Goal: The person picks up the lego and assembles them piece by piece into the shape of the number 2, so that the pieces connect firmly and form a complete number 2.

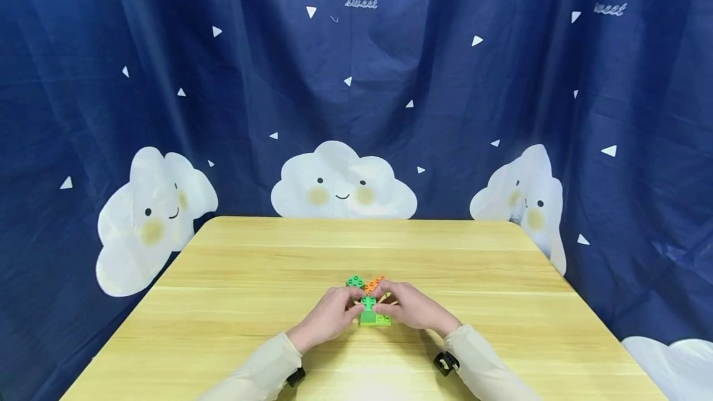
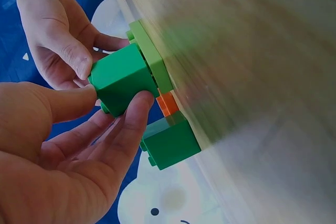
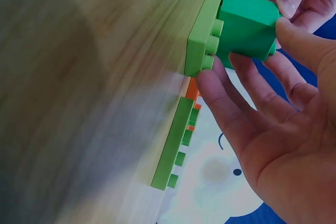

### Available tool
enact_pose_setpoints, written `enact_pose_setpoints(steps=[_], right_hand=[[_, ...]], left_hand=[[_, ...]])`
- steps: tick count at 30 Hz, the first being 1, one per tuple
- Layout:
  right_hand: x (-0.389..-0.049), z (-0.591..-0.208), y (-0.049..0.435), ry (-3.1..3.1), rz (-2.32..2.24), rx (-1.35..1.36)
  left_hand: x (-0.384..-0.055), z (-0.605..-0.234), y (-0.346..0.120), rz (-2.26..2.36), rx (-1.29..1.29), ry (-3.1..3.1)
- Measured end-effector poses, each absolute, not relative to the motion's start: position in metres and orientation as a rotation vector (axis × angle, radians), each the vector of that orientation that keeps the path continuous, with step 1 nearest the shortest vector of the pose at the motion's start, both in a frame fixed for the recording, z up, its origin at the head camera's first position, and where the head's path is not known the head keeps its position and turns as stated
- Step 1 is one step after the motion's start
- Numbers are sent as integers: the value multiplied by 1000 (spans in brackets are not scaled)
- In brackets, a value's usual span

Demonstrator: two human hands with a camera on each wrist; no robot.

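A green block [image 2: 121, 74] with studs sits on one end of a flat lime-green block [image 3: 202, 40] on the table. My left hand [image 1: 332, 313] pinches the green block, thumb at its top edge and a finger along its side in the left wrist view. From the other side my right hand [image 1: 414, 307] grips the same block; in the right wrist view its thumb is at the top edge and a fingertip lies right at the lime-green block. Both thumbs almost meet over the studs.
Just beyond stand a second green block [image 1: 354, 281] and an orange block [image 1: 375, 284]. A second flat lime-green block [image 3: 173, 145] lies nearby, partly hidden by my right hand in the head view. The wooden table [image 1: 250, 265] meets a dark blue curtain [image 1: 356, 110] behind.
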State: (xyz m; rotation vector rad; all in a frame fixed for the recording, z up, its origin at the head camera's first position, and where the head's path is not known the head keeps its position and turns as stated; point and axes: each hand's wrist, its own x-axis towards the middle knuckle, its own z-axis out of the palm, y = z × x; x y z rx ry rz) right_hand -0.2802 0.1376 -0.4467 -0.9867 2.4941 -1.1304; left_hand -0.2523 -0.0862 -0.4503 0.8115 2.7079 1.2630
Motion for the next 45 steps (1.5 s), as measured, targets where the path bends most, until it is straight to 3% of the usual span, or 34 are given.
enact_pose_setpoints(steps=[45], right_hand=[[-286,-442,144,2588,-1073,-1012]], left_hand=[[-248,-446,-85,1246,775,2693]])
